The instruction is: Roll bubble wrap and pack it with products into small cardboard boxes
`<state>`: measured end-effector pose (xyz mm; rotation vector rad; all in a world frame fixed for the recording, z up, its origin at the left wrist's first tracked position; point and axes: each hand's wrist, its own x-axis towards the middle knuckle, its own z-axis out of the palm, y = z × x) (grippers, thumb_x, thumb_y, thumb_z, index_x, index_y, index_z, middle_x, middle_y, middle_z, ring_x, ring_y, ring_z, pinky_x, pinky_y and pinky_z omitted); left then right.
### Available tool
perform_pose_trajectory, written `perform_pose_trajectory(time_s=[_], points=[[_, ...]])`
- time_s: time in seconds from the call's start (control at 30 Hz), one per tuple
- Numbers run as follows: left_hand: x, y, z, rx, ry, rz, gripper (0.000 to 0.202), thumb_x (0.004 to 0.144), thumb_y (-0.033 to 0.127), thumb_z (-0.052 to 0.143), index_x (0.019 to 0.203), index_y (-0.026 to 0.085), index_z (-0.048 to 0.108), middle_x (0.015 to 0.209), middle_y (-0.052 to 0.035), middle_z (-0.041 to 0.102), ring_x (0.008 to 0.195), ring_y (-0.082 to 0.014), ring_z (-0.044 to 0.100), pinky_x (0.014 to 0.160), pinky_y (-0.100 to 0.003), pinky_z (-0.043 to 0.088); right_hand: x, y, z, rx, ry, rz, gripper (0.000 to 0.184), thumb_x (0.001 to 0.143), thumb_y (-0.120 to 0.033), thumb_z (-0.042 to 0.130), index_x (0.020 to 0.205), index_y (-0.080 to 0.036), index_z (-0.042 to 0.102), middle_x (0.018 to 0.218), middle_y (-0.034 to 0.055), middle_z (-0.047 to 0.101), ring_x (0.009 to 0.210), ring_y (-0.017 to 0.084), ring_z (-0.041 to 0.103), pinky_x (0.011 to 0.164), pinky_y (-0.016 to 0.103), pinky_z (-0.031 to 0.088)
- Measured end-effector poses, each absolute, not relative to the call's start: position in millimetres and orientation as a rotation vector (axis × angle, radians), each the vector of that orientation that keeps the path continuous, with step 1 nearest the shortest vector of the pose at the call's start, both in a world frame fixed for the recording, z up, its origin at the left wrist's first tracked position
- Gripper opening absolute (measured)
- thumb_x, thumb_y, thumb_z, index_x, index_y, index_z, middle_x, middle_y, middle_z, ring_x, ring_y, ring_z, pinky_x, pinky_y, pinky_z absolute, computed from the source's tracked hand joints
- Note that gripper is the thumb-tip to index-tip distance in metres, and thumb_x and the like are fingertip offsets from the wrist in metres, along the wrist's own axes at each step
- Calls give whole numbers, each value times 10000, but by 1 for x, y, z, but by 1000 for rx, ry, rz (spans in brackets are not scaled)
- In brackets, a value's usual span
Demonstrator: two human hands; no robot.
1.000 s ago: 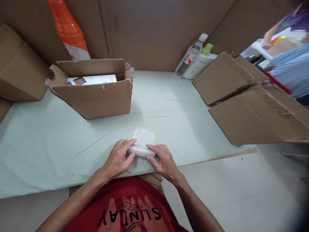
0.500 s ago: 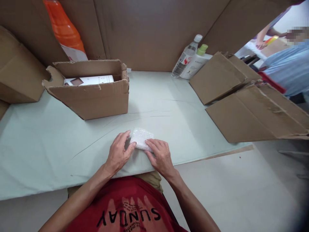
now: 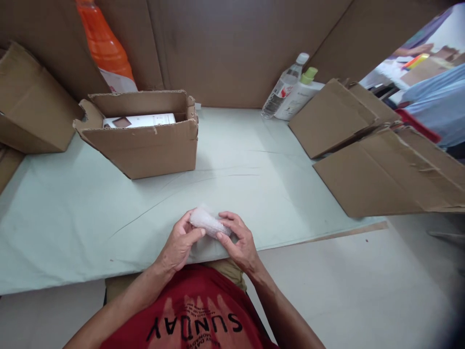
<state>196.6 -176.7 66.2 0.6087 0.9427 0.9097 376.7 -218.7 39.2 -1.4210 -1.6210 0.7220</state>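
Observation:
A small bundle wrapped in clear bubble wrap [image 3: 206, 222] is held just above the near edge of the pale green table [image 3: 254, 165]. My left hand [image 3: 178, 242] grips its left end with thumb and fingers closed on it. My right hand [image 3: 238, 240] grips its right end, fingers curled over the top. The two hands nearly touch around the bundle. What the wrap contains is hidden.
An open cardboard box [image 3: 145, 140] holding a white flat item [image 3: 140, 120] stands at the back left. An orange bag [image 3: 103, 46] leans behind it. A water bottle [image 3: 283, 87] and a white bottle [image 3: 298, 94] stand at the back. Flat cardboard sheets [image 3: 378, 155] lie right. Another person's blue clothing [image 3: 436, 102] shows far right.
The flat bubble wrap was rolled up away from me into a tight bundle. Both hands then lifted it off the table toward me.

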Motion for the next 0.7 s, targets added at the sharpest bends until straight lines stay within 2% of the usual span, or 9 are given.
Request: perform_pose_trajectory(time_s=[0.07,0.13,0.2,0.27,0.3,0.33,0.4,0.57,0.7], points=[[196,-179,65,621,940,913,457,641,265,852,1052,166,679,903,-7,688,835,-136,592,781,-237,471,379,-219,40,-1425,-1611,723,311,928,-418,619,1161,-224,690,1389,146,577,1209,279,607,1007,438,527],[195,-181,64,625,927,920,424,646,276,855,1016,166,678,870,-2,677,804,-130,573,758,-229,459,380,-218,42,-1402,-1593,814,487,926,-468,619,1348,-228,581,1463,161,523,1234,280,599,994,424,537],[193,-182,62,634,910,926,397,658,286,852,993,167,675,862,-2,671,804,-130,566,765,-227,452,380,-217,42,-1349,-1547,981,608,912,-518,630,1426,-222,496,1392,160,589,1161,266,639,931,388,561],[190,-182,60,662,899,927,371,679,302,844,978,170,669,850,3,660,800,-126,556,765,-222,443,379,-215,42,-1333,-1467,1124,528,890,-542,652,1289,-202,589,1135,112,702,949,226,681,803,328,569],[188,-181,60,688,893,920,372,691,312,839,988,172,665,849,5,654,797,-125,550,760,-220,438,378,-214,42,-1353,-1421,1166,460,876,-543,668,1175,-194,638,990,77,711,842,202,667,737,299,553],[186,-180,59,719,887,909,390,698,323,836,1014,175,662,855,6,648,796,-124,544,753,-218,434,377,-213,42,-1383,-1380,1192,405,863,-536,684,1071,-189,664,873,44,688,755,178,634,682,275,527],[181,-175,60,794,893,881,431,708,345,828,1065,181,651,876,6,633,795,-126,531,730,-217,423,376,-210,42,-1427,-1328,1221,349,843,-513,709,957,-185,677,762,6,633,673,147,569,629,249,475],[172,-162,69,983,1031,846,280,744,362,754,896,162,631,776,21,544,722,-119,459,666,-223,387,376,-202,46,-1378,-1313,1271,336,824,-482,729,991,-193,691,831,19,658,735,159,582,667,250,465],[166,-155,70,1022,1061,864,236,777,362,696,879,166,613,760,26,530,702,-115,455,653,-226,390,375,-193,53,-1406,-1369,1248,329,848,-485,700,996,-191,704,858,38,678,773,179,607,702,265,482]])
